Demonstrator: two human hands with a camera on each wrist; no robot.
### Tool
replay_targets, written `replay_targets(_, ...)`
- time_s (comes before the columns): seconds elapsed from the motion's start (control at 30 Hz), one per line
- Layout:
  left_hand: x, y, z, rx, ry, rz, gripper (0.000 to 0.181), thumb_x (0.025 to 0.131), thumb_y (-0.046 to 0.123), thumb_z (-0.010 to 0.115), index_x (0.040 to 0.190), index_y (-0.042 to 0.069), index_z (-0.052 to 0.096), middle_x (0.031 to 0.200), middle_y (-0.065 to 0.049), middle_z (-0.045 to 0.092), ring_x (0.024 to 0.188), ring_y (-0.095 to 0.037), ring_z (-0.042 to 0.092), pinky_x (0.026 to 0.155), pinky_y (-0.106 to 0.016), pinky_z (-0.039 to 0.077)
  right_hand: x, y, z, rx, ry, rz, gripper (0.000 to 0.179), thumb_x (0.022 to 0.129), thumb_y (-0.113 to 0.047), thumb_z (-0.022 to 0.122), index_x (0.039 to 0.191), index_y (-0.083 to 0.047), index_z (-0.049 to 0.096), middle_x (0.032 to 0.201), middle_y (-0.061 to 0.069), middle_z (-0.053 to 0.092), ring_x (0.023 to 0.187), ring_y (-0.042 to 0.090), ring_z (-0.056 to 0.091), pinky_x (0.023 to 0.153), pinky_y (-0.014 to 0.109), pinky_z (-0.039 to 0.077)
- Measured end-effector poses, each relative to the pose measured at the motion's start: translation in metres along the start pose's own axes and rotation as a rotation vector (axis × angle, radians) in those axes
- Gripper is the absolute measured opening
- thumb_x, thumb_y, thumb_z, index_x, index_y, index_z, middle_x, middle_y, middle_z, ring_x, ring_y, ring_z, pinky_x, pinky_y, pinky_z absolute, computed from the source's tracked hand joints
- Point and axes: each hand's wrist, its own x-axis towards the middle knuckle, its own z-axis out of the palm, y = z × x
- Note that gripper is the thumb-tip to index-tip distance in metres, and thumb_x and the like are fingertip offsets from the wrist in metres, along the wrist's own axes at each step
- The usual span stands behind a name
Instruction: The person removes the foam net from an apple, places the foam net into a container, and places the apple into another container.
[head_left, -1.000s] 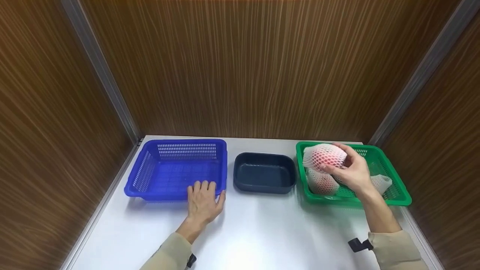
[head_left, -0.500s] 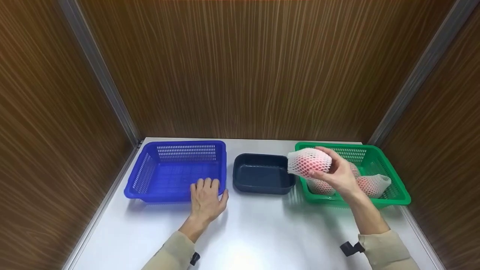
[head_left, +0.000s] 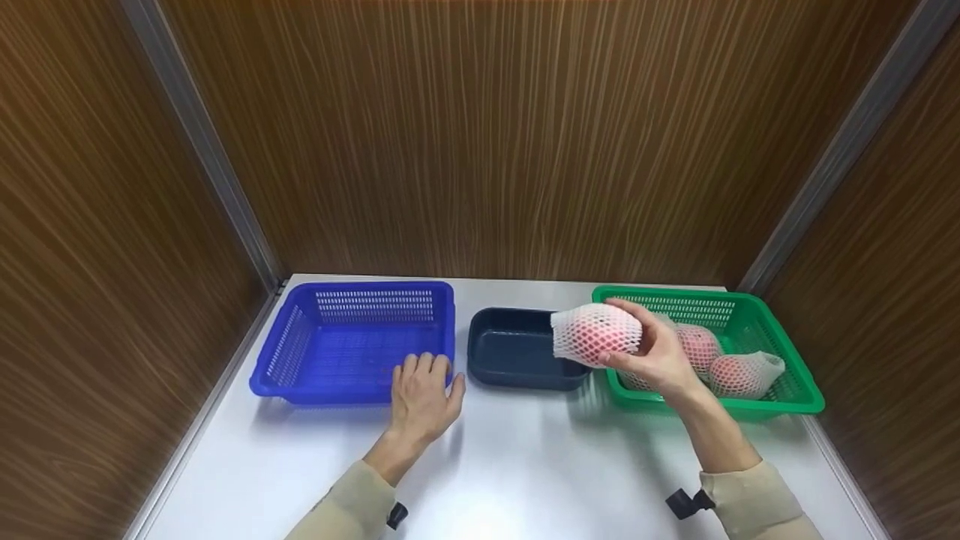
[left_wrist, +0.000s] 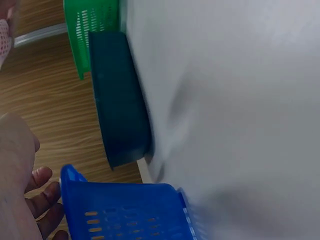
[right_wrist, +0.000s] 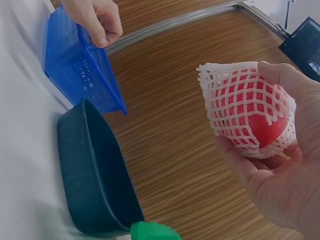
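My right hand (head_left: 660,360) grips a round red fruit (head_left: 598,334) in a white foam net, thumb on one side and fingers round the other. It hangs above the right part of a dark blue-green tub (head_left: 517,376). In the right wrist view, bare red skin shows through an opening in the net of the fruit (right_wrist: 245,112). My left hand (head_left: 424,394) is at the front right corner of the blue basket (head_left: 322,395), fingers loosely bent over the rim and holding nothing. Whether they touch the rim is unclear.
To the right stands a green basket (head_left: 739,406) with several netted fruits, among them one netted fruit (head_left: 697,345) in the middle. Brown wood-grain panels (head_left: 480,150) close in the white table (head_left: 525,465) at the back and both sides.
My right hand has carried the netted fruit leftward from over the green basket to over the tub. My left hand has shifted slightly right along the blue basket's front corner.
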Motion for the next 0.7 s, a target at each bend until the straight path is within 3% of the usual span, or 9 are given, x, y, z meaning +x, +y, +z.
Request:
replay_targets(0.3,0.010,0.022,-0.014,-0.146,0.003,0.009,0.014,0.099,0.027,0.078,0.096,0.015,0.073,0.090,-0.003,0.071,0.089,-0.026,0.064,0.079,-0.040,0.053,-0.001,0.002,0.016,0.059,-0.048,-0.010,0.086,0.088,0.006,0.085,0.165,-0.003,0.048,0.153,0.011,0.055,0.129,0.020,0.066,0.101,0.029,0.065)
replay_targets(0.47,0.016,0.033,-0.021,-0.303,0.014,0.031,0.008,0.099,0.019,0.079,0.096,0.014,0.074,0.089,-0.003,0.071,0.086,-0.021,0.062,0.080,-0.036,0.054,-0.002,0.003,0.023,0.095,-0.068,-0.027,0.087,0.086,0.007,0.084,0.165,0.000,0.047,0.153,0.013,0.055,0.128,0.019,0.067,0.101,0.029,0.065)
replay_targets(0.7,0.021,0.044,-0.025,-0.504,-0.057,0.054,0.005,0.105,0.016,0.073,0.104,0.013,0.076,0.098,-0.002,0.076,0.092,-0.022,0.068,0.082,-0.034,0.056,-0.004,0.007,0.031,0.132,-0.104,-0.036,0.089,0.085,0.008,0.084,0.165,0.007,0.044,0.149,0.013,0.056,0.126,0.019,0.068,0.100,0.031,0.066)
